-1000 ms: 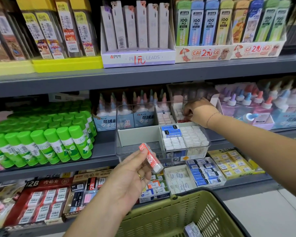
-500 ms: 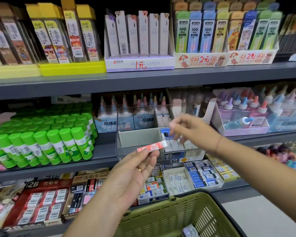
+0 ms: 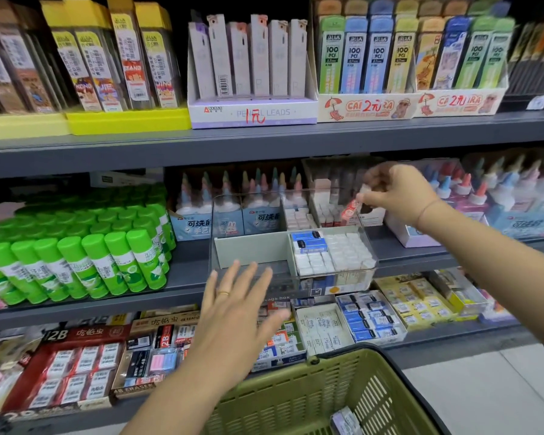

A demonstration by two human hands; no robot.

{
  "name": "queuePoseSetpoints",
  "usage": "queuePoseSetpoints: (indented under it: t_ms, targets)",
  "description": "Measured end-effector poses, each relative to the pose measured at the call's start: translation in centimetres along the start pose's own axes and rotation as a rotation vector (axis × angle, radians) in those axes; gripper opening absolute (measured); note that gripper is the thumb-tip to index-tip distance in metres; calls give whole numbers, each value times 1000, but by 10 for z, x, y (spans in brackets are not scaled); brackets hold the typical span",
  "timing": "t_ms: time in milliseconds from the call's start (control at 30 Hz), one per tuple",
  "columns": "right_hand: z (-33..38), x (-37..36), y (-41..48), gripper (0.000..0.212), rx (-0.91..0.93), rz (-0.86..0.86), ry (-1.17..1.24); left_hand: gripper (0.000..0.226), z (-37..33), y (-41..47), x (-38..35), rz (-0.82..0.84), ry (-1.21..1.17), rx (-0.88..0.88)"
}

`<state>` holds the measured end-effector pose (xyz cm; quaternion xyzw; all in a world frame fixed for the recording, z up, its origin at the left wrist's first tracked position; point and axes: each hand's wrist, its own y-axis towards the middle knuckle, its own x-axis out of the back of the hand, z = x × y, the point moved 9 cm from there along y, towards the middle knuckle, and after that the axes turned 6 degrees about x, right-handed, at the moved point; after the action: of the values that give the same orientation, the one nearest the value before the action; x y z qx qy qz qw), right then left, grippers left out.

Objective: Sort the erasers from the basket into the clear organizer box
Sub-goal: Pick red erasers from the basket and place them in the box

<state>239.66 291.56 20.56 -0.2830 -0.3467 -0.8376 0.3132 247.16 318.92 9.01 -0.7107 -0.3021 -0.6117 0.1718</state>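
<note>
A clear organizer box stands on the middle shelf. Its front right compartment is packed with white and blue erasers; the front left compartment looks bare. My right hand hovers over the box's back right corner and pinches a red-and-white eraser that hangs from its fingers. My left hand is spread with straight fingers in front of the box, holding nothing. The olive green basket sits at the bottom, with one wrapped eraser visible in it.
Green glue sticks crowd the shelf left of the box. Glue bottles stand behind and to the right. Boxed erasers line the lower shelf. Pencil-lead packs fill the top shelf.
The red-and-white eraser passed from my left hand to my right hand. My right hand lifted it up and right over the box. My left hand dropped back, open.
</note>
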Motion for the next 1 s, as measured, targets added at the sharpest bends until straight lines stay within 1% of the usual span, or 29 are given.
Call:
queuePoseSetpoints:
  t_ms: [67, 100, 167, 267, 400, 467, 567, 700, 833, 867, 933, 967, 1000]
  targets:
    - [-1, -8, 17, 19, 86, 77, -268, 76, -3, -3, -15, 65, 8, -10]
    - [0, -15, 23, 20, 133, 122, -352, 74, -3, -3, -18, 75, 10, -14]
    - [4, -30, 29, 19, 199, 199, -443, 72, -3, -3, -19, 74, 12, -17]
    - [-1, -48, 32, 18, 225, 280, -576, 72, -3, -1, -19, 71, 3, -19]
    - [-9, -65, 34, 21, 222, 353, -713, 70, -4, 0, -19, 73, 7, -29]
    - [-9, -70, 34, 23, 221, 351, -784, 67, -2, 0, -19, 66, 6, -31]
    - [-13, -74, 34, 28, 200, 327, -805, 65, -1, 0, -22, 66, 14, -38]
    - [-16, -77, 33, 24, 179, 340, -898, 67, -2, 0, -23, 55, 27, -50]
    - [-11, -75, 40, 28, 193, 359, -940, 75, -5, 0, -10, 19, -45, -75]
    - [-10, -71, 42, 29, 181, 360, -917, 77, -5, -3, -6, -1, -65, -91]
    - [-9, -61, 41, 28, 138, 344, -813, 73, 1, -14, 0, -64, -87, -120]
    - [-7, -56, 37, 27, 135, 310, -743, 70, 7, -22, 1, -91, -102, -122]
    - [-4, -49, 28, 27, 151, 234, -660, 69, 17, -31, -1, -110, -122, -110]
